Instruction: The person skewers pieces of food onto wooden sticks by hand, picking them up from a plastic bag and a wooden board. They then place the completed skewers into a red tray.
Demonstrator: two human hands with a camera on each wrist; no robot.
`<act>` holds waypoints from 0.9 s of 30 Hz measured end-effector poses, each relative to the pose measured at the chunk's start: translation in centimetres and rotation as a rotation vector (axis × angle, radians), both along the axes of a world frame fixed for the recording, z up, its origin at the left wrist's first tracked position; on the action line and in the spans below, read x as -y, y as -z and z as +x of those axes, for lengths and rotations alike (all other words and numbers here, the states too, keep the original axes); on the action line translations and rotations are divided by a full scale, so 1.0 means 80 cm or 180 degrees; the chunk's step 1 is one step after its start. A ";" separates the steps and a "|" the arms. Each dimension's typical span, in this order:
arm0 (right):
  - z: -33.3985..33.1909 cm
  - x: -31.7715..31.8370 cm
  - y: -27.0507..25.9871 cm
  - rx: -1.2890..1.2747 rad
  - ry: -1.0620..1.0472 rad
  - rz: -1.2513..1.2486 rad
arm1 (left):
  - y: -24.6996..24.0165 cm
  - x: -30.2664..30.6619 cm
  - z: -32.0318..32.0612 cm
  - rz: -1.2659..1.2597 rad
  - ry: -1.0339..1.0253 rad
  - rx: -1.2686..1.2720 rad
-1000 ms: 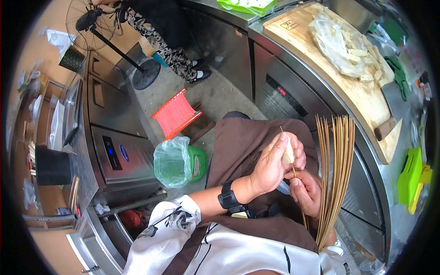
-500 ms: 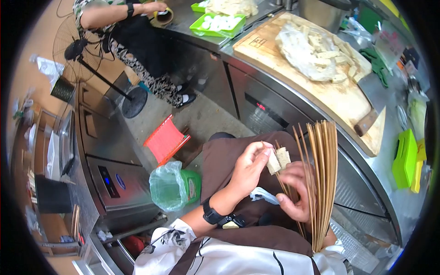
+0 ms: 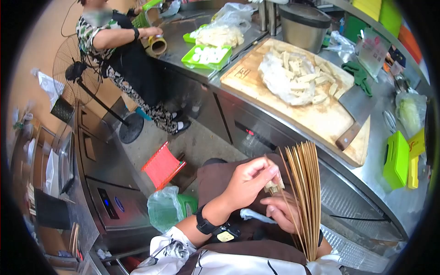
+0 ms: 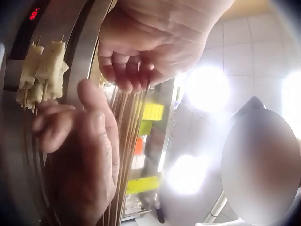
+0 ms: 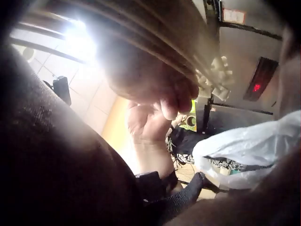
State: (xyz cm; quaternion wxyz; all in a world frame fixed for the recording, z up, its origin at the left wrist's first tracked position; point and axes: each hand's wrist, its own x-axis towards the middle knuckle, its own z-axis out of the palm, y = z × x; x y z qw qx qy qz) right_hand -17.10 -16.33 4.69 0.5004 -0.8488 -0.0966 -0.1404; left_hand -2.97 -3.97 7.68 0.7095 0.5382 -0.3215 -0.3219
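Pinching near the upper end of a thin stick (image 3: 289,190), the left hand (image 3: 250,181) has its fingers curled in, tips drawn together and narrow; the other fingers tuck beside them, and a dark band circles the wrist. Just below and beside those fingertips, the right hand (image 3: 284,213) curls its fingers round the lower parts of the loaded skewers (image 4: 43,73), its thumb lifted apart from the curled fingers; pale, rough-edged pieces sit threaded above the right fingers, bare points poking out past them; how many skewers it holds, I cannot tell. A tall bundle of sticks (image 3: 305,197) stands on the outer side of the right hand, fanned slightly at the top, its upper ends rising above the fingers; the brown apron (image 3: 208,181) lies beneath both hands. Beyond the fingers, on the metal counter, rests a wooden board (image 3: 321,123); on it are a heap of pale strips (image 3: 321,79), a clear bag (image 3: 270,75) partly over them, and a cleaver (image 3: 348,135) with a wooden handle; a metal pot (image 3: 300,39) stands behind the board. Well apart from the left fingers, to their left, are a red stool (image 3: 161,167) and a green bin (image 3: 188,205) with a clear liner; farther off, another person (image 3: 133,62) stands at the counter.
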 end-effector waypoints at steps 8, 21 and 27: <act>-0.004 0.049 -0.016 0.0300 -0.0698 0.1105 | -0.014 0.039 0.051 -0.0251 0.0625 0.0534; 0.000 0.087 -0.007 -0.0139 -0.0544 0.1146 | -0.055 0.202 0.150 0.1289 -0.0717 0.3884; 0.003 0.100 -0.004 -0.0353 -0.0444 0.1250 | -0.066 0.222 0.146 0.1680 -0.0717 0.4248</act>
